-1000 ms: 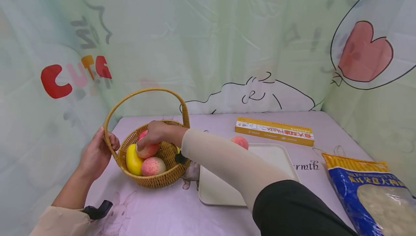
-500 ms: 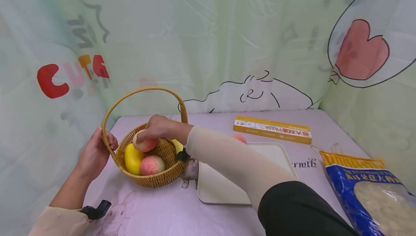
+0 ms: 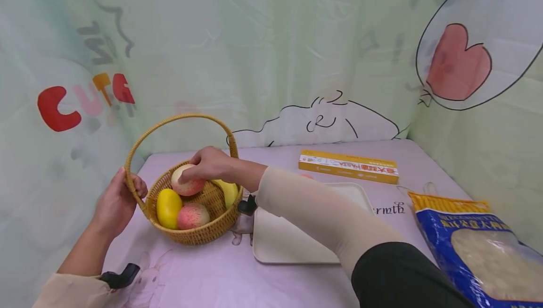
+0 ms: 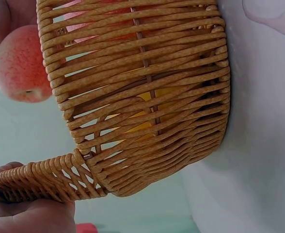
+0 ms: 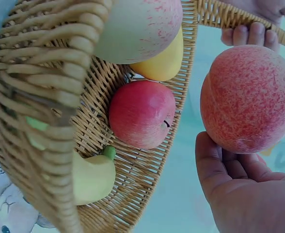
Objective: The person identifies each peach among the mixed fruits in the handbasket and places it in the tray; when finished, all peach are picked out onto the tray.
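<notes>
At the left of the head view, my left hand (image 3: 119, 199) grips one side of the wicker basket's handle (image 3: 182, 118). My right hand (image 3: 209, 164) holds a peach (image 3: 183, 183) over the far part of the basket (image 3: 197, 237); the right wrist view shows this peach (image 5: 249, 99) raised clear of the rim. Inside the basket lie a yellow mango (image 3: 168, 208), another peach (image 3: 193, 216) and a banana (image 3: 229, 193). A red apple (image 5: 142, 114) also lies there in the right wrist view, hidden in the head view behind the held peach and hand.
Right of the basket, a pale tray (image 3: 292, 242) lies partly under my right sleeve. A pink fruit (image 3: 306, 176) peeks out behind the sleeve. Further back is a yellow pasta box (image 3: 349, 166). A blue and yellow bag (image 3: 475, 246) lies at the right.
My right hand has lifted the peach up from among the basket's fruit, uncovering more of the banana and mango. My left hand keeps its grip on the handle. The head view has shifted slightly.
</notes>
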The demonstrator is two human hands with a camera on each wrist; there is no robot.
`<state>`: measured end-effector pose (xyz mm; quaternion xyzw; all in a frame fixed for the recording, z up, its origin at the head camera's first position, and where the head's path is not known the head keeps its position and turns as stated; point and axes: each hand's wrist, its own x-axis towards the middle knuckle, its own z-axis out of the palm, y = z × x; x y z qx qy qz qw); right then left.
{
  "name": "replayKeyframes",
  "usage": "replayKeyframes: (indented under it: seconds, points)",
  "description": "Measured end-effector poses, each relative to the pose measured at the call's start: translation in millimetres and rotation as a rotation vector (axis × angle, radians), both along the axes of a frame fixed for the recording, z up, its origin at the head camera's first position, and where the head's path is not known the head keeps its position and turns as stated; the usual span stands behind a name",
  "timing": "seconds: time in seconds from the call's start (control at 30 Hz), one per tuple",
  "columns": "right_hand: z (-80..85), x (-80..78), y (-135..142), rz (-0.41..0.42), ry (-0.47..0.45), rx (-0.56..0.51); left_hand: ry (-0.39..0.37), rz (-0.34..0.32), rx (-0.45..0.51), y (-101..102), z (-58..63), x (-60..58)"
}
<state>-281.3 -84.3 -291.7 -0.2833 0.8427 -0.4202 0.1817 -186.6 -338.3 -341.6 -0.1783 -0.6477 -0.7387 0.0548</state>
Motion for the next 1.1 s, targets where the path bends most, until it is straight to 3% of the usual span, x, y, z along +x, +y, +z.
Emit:
replayKeyframes:
  seconds: [0.27, 0.7, 1.1]
  points:
    - [-2.1, 6.7, 21.7, -0.063, -0.053, -0.082, 0.0, -0.004, -0.009, -2.5, -2.7, 1.0]
    - [7.7, 24.4, 69.1, -0.08, -0.128, -0.252, 0.0, 0.027, -0.03, -5.0, -2.3, 4.7]
    - [-2.9, 35.8, 114.6, -0.233, -0.165, -0.325, 0.006, 0.017, -0.029, -3.2, 0.5, 2.9]
